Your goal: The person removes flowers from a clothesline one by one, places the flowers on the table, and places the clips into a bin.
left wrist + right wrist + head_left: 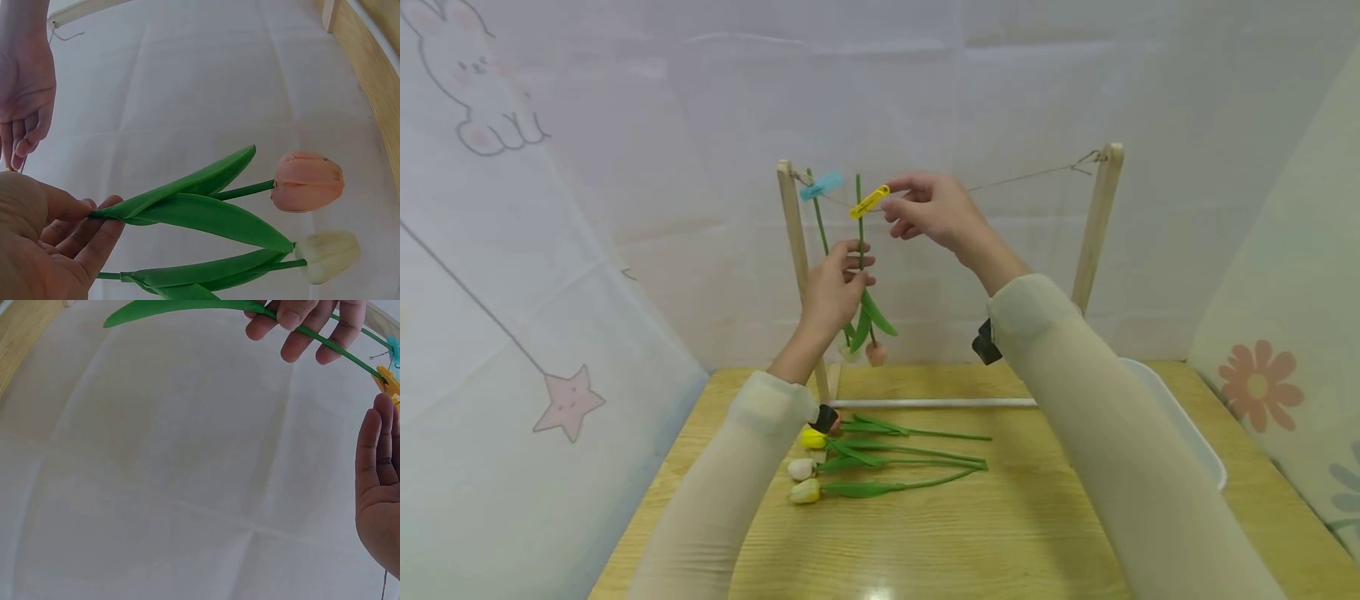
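We have the L hand (835, 292) pinching the pink tulip (307, 181) by its stem, thumb vs. fingers; the flower hangs head down off the string (1026, 179), above the desk's (880, 550) back edge, twd the L post (793, 225). R hand (936, 208): thumb & forefinger clamped at the handle end of the yellow peg (870, 202), other fingers loose. Peg's far end sits across the stem; we can't tell for sure if it bites the string too.

Just beside, a blue peg (822, 185) has the cream tulip (328, 256), also head down.

On the desk, in front of the white bar (940, 403), more tulips (806, 491) lie w/ heads twd the L edge, stems twd the R edge; one head is mostly hidden by the L wrist. White tray (1172, 417) nr the back R corner, part hidden by the sleeve.

Step in hand, we judge: pegging tulip no. 2. Next move prob. calls for easing the R fingers off the peg, checking it grips stem + string, then freeing the L hand w/o tugging.
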